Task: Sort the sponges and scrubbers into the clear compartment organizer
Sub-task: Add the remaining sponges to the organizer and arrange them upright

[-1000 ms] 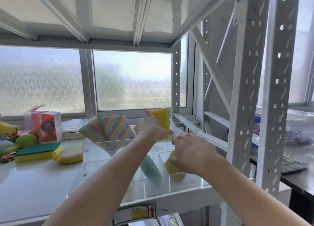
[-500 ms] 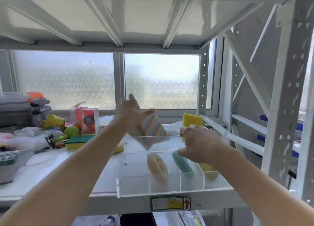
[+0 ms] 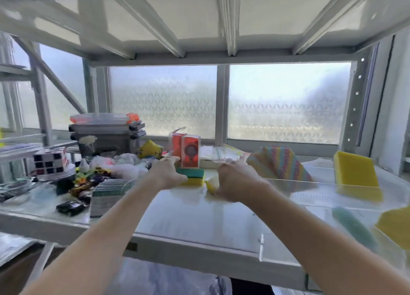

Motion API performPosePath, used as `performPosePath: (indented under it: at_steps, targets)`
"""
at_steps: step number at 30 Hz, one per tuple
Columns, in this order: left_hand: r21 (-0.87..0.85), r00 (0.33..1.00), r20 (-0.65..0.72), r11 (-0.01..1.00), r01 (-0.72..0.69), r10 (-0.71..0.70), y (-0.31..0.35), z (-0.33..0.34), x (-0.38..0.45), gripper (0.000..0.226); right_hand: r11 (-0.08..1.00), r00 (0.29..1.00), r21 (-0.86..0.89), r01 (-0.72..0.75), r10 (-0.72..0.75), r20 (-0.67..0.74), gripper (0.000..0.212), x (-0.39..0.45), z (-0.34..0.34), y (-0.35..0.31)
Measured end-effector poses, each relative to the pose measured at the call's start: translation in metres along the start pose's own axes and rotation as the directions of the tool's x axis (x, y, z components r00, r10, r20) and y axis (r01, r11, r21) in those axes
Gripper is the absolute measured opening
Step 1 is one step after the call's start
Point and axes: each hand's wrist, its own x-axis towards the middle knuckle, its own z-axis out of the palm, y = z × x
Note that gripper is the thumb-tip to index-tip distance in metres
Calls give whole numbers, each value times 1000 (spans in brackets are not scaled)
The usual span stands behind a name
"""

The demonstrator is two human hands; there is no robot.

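A green-topped yellow sponge (image 3: 194, 176) lies mid-shelf; my left hand (image 3: 169, 172) covers its left end, thumb in front and fingers behind. Beside it a pale yellow oval scrubber (image 3: 210, 183) shows partly under the curled fingers of my right hand (image 3: 235, 182). At the right stands the clear compartment organizer (image 3: 319, 184). It holds a rainbow-striped sponge (image 3: 280, 164) and a yellow sponge block (image 3: 355, 172) at the back. A teal scrubber (image 3: 353, 226) and another yellow sponge (image 3: 396, 226) sit nearer to me. The picture is blurred.
Two red boxed items (image 3: 189, 151) stand right behind the green sponge. To the left are a puzzle cube (image 3: 50, 161), stacked grey cases (image 3: 106, 135), plastic bags and small clutter. A shelf board runs close overhead, and a frosted window closes off the back.
The view has swung left. My left hand left the striped sponge in the organizer and went to the green sponge. My right hand moved from the organizer to the yellow scrubber.
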Motion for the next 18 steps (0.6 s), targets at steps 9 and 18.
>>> performPosePath:
  at_steps: [9,18]
  targets:
    - [-21,986,138,996,-87,89,-19,38,61,87,985,929,-170,19,46,368,46,89,33,-10]
    - [103,948,303,985,-137,100,-16,61,95,85,943,838,-296,152,35,544,44,112,57,-9]
